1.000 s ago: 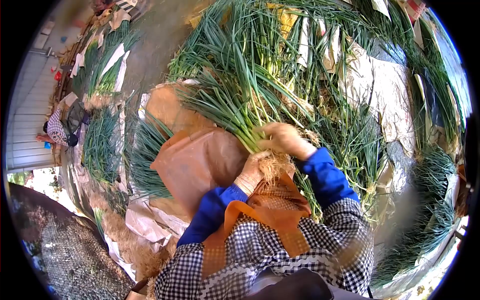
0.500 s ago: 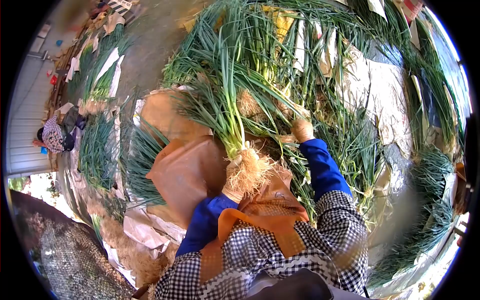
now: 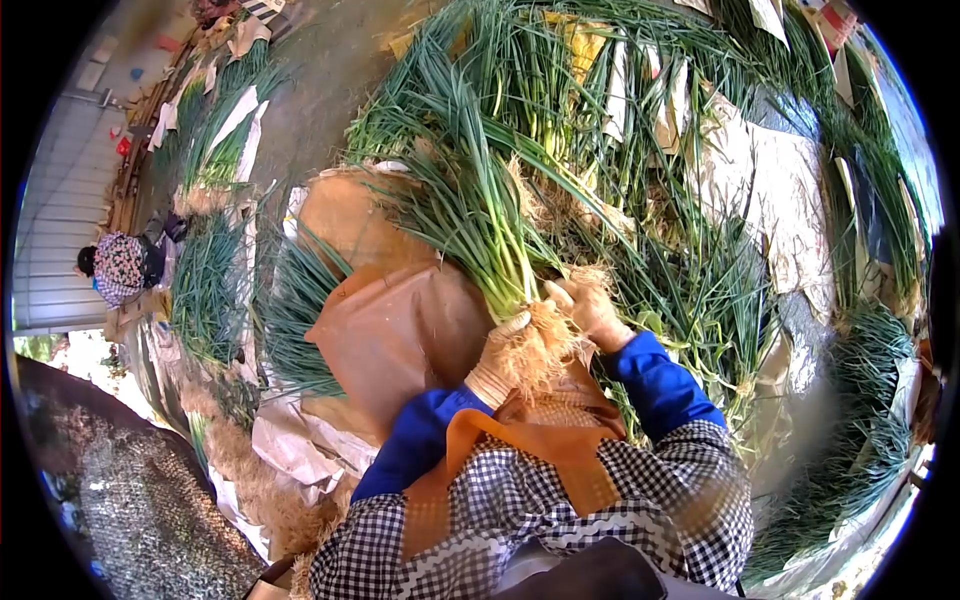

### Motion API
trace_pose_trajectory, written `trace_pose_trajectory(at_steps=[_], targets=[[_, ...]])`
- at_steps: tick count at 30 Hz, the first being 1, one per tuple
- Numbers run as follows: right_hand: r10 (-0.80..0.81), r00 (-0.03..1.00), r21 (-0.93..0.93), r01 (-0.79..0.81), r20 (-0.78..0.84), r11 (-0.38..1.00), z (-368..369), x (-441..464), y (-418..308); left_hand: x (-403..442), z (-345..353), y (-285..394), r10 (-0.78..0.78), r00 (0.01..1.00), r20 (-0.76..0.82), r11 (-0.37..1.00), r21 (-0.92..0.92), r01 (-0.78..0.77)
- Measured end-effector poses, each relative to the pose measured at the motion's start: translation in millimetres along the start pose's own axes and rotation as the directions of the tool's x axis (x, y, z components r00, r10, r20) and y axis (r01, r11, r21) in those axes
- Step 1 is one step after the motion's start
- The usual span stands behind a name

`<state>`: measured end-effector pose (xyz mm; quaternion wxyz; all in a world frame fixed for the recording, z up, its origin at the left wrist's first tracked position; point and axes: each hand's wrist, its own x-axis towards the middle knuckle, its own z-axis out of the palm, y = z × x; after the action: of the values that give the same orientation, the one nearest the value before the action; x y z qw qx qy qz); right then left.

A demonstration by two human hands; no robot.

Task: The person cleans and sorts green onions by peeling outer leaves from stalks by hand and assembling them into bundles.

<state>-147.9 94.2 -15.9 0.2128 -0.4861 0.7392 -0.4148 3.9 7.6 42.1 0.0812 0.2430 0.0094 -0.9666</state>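
A bunch of green onions (image 3: 505, 240) stands in front of me, its leaves pointing away and its pale, bushy roots (image 3: 545, 345) toward my lap. My left hand (image 3: 497, 362), in a tan ribbed glove, is closed around the bunch just above the roots; part of the fingers is hidden. Close beside it on the right, my right hand (image 3: 597, 312), gloved too, has its fingers closed at the base of the bunch. A small tuft of roots shows at its fingertips, and the stalks there blend with the bunch.
Loose green onions (image 3: 690, 260) lie in a heap ahead and to the right. A brown sheet (image 3: 400, 330) covers my lap's left side. White sacking (image 3: 760, 190) lies at right. Further bundles (image 3: 205, 290) line the left, where another person (image 3: 122, 268) is bent over.
My right hand has come back from the heap to the base of the bunch in my left hand. The bunch has shifted slightly right and its leaves lean more to the left.
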Motion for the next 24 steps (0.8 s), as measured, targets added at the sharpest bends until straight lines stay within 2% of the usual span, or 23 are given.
trace_pose_trajectory(at_steps=[1,2,3,4,5,6,7,8,10,12,14,15,16,18,20,21,22,24], targets=[[0.029,0.998,-0.253,-0.012,0.060,0.967,-7,-13,8,-4,8,6,0.066,0.998,0.018,0.988,0.138,-0.068],[0.043,0.986,-0.468,0.038,0.162,0.883,-22,-26,17,-8,16,7,0.173,0.985,0.017,0.977,0.125,-0.174],[0.105,0.953,-0.693,0.128,0.284,0.709,-27,-36,47,-19,32,12,0.221,0.974,-0.052,0.972,0.092,-0.216],[0.289,0.908,-0.703,0.009,0.304,0.711,-17,-62,131,-29,48,17,0.268,0.956,-0.120,0.963,0.065,-0.262],[0.657,0.671,-0.861,-0.056,0.342,0.505,-50,-54,99,-36,49,25,0.295,0.950,-0.098,0.955,0.054,-0.291],[0.602,0.748,-0.832,-0.123,0.280,0.540,-42,-56,131,-40,46,32,0.294,0.954,-0.054,0.956,0.044,-0.292],[0.476,0.864,-0.741,-0.210,0.165,0.638,-38,-42,120,-41,39,38,0.288,0.958,0.006,0.957,0.038,-0.288],[0.351,0.936,-0.625,-0.262,0.021,0.736,-24,-24,106,-42,32,43,0.277,0.959,0.054,0.960,0.030,-0.279],[0.303,0.953,-0.440,-0.272,-0.001,0.856,7,21,73,-42,25,50,0.265,0.958,0.108,0.963,0.026,-0.269],[0.224,0.974,-0.490,-0.214,-0.039,0.845,45,48,60,-44,21,54,0.258,0.958,0.128,0.965,0.024,-0.263],[0.294,0.952,-0.475,-0.221,0.085,0.852,77,69,78,-45,19,58,0.260,0.955,0.144,0.964,0.026,-0.266],[0.337,0.936,-0.529,-0.235,0.104,0.816,88,80,87,-46,17,59,0.258,0.955,0.147,0.964,0.025,-0.265],[0.308,0.950,-0.501,-0.292,-0.052,0.815,90,81,89,-48,15,59,0.263,0.954,0.146,0.963,0.023,-0.269],[0.244,0.948,-0.335,-0.302,-0.205,0.892,69,83,107,-48,11,60,0.267,0.954,0.139,0.962,0.013,-0.271],[0.349,0.898,-0.249,-0.415,-0.269,0.875,3,58,87,-47,8,65,0.277,0.948,0.156,0.960,-0.010,-0.279],[0.372,0.901,-0.334,-0.430,-0.225,0.839,-18,35,123,-46,7,67,0.286,0.944,0.165,0.958,-0.020,-0.286],[0.318,0.939,-0.530,-0.337,-0.129,0.778,-55,5,119,-46,6,69,0.290,0.941,0.174,0.957,-0.024,-0.290],[0.566,0.820,-0.557,-0.513,-0.090,0.653,-111,-72,160,-44,5,75,0.302,0.934,0.192,0.953,-0.032,-0.302]])
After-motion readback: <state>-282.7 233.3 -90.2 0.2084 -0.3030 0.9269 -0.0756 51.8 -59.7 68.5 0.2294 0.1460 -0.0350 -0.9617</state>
